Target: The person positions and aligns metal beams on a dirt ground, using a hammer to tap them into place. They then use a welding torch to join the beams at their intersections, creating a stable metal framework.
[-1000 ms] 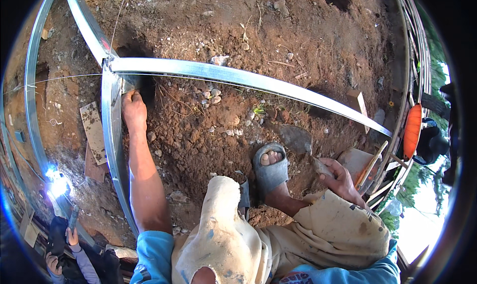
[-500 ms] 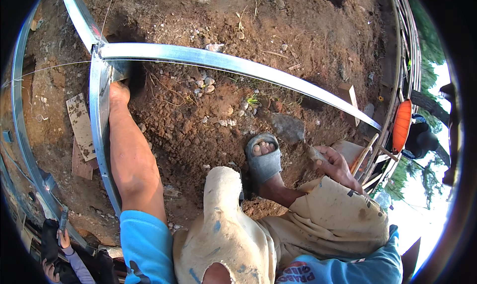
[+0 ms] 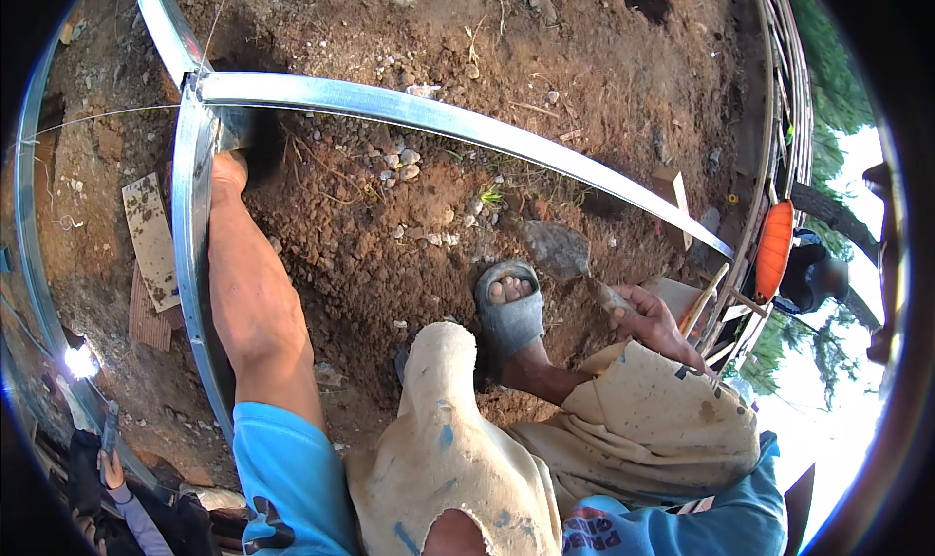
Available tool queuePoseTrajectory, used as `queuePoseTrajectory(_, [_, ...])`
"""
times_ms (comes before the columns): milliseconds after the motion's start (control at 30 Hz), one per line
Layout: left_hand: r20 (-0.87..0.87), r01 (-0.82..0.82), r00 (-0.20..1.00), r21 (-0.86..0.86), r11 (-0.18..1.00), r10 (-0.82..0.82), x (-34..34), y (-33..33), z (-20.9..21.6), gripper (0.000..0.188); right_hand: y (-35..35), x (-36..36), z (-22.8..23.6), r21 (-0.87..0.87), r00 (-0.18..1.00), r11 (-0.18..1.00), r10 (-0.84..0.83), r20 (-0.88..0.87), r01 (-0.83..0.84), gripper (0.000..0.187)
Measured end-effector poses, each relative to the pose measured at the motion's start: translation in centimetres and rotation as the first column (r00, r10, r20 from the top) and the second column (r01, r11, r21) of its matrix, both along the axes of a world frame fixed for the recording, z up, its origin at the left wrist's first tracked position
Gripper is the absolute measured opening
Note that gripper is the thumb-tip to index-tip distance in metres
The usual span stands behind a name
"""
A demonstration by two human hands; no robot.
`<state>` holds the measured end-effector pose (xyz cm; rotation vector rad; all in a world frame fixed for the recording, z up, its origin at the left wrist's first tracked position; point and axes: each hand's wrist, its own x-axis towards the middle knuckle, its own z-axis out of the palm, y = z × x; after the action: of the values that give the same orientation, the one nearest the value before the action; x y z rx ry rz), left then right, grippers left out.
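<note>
My left arm reaches forward along a silvery metal beam. At its end my left hand is at the joint where several beams meet, against a short metal post over a dark hole. Its fingers are hidden there, so their grip cannot be made out. My right hand is closed round the handle of a trowel. The trowel's dirt-covered blade is low over the soil, just beyond my sandalled foot. A long metal beam crosses in front of me, with a thin string beside it.
Boards lie left of my arm. At the lower left a co-worker's hand holds a tool near a bright welding flash. Stones dot the brown soil. An orange object and stacked poles are at the right.
A bright flash has appeared at the lower-left beam. The trowel blade and right hand have shifted slightly left in view. My left hand remains at the post.
</note>
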<state>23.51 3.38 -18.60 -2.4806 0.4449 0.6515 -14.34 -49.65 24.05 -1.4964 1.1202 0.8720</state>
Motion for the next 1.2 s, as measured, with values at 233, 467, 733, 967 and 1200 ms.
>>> queuePoseTrajectory(233, [-0.958,-0.406,0.224,-0.258,-0.877,0.178,-0.9,-4.0,6.7,0.065,-0.2,-0.5,-0.2,-0.008,1.0,1.0,0.002,0.002,-0.002,0.046])
queuePoseTrajectory(467, [-0.983,-0.454,0.121,-0.176,-0.874,0.135,-0.4,-4.6,8.8,0.058,0.5,-0.7,0.0,-0.031,1.0,1.0,-0.005,-0.003,0.005,0.045])
queuePoseTrajectory(733, [-0.976,-0.169,0.069,-0.216,-0.962,0.207,0.1,-6.3,8.3,0.051,-0.1,-0.7,-0.1,0.006,1.0,1.0,-0.003,-0.02,0.003,0.046])
queuePoseTrajectory(967, [-0.999,-0.316,0.024,0.028,-0.948,-0.038,1.6,-3.4,4.2,0.054,-0.4,-0.8,-0.1,0.041,0.999,0.998,-0.044,-0.027,0.045,0.042])
queuePoseTrajectory(1200, [-0.312,0.284,0.915,0.055,0.957,-0.254,2.0,0.1,0.3,0.057,-0.6,-0.2,-0.1,0.016,0.999,0.999,-0.03,-0.044,0.031,0.04])
